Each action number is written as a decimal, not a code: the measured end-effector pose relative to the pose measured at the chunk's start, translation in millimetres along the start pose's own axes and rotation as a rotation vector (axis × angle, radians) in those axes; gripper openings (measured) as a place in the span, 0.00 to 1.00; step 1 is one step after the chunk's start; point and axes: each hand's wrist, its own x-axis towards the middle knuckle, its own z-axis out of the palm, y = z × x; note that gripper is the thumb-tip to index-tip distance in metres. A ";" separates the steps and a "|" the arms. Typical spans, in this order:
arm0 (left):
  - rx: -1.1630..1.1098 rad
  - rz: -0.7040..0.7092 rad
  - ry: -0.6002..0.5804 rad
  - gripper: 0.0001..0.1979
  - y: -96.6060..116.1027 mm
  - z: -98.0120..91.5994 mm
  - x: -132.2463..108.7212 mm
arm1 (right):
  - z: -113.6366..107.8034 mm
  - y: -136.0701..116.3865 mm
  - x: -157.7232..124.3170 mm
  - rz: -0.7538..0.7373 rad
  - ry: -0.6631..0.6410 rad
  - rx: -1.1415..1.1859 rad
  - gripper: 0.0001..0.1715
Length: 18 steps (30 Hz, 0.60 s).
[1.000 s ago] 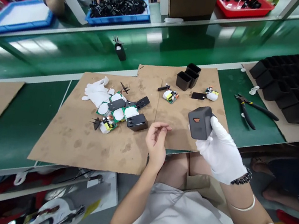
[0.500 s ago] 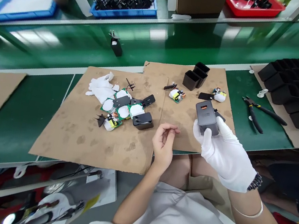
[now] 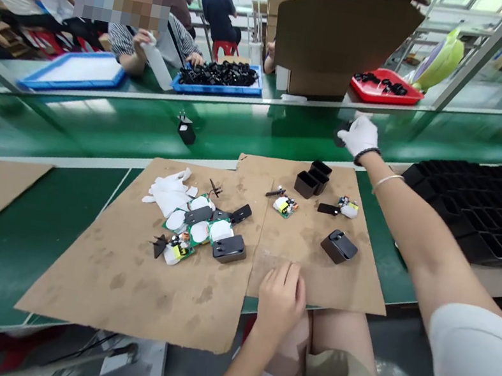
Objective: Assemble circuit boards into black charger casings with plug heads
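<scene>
Gloved right hand (image 3: 360, 136) is gripping a dark block (image 3: 341, 134) out over the belt (image 3: 265, 132); bare left hand (image 3: 283, 297) is lying flat, empty, unassembled boards (image 3: 285, 206) sitting just ahead.

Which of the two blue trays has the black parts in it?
The right blue tray, heaped with black parts; the left blue tray shows only white inside.

Bare cardboard (image 3: 127, 283) beside left hand (image 3: 281, 297); parts cluster (image 3: 199, 231) beyond
</scene>
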 end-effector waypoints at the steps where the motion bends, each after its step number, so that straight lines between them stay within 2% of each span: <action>1: 0.004 0.000 0.012 0.10 0.1 0.4 -0.1 | 7.8 7.6 9.7 0.011 0.001 -0.066 0.14; 6: 0.003 0.013 0.039 0.10 -0.2 1.3 -1.1 | 30.1 35.1 19.6 0.037 -0.057 -0.299 0.22; 11: 0.000 0.015 0.040 0.10 0.2 2.6 -1.1 | 13.8 25.6 7.0 -0.105 -0.168 -0.403 0.29; 13: 0.017 0.018 0.031 0.10 0.3 2.4 -1.0 | 4.7 18.2 -5.9 -0.255 -0.319 -0.430 0.35; 15: 0.030 0.019 0.015 0.10 0.3 1.7 -1.0 | -0.4 13.0 -19.8 -0.423 -0.554 -0.511 0.39; 17: 0.023 0.018 0.000 0.09 0.0 0.6 -1.1 | -1.6 10.6 -29.8 -0.519 -0.733 -0.604 0.40; 18: 0.010 0.015 -0.005 0.09 -0.3 0.1 -1.3 | -2.0 9.9 -32.6 -0.533 -0.775 -0.636 0.39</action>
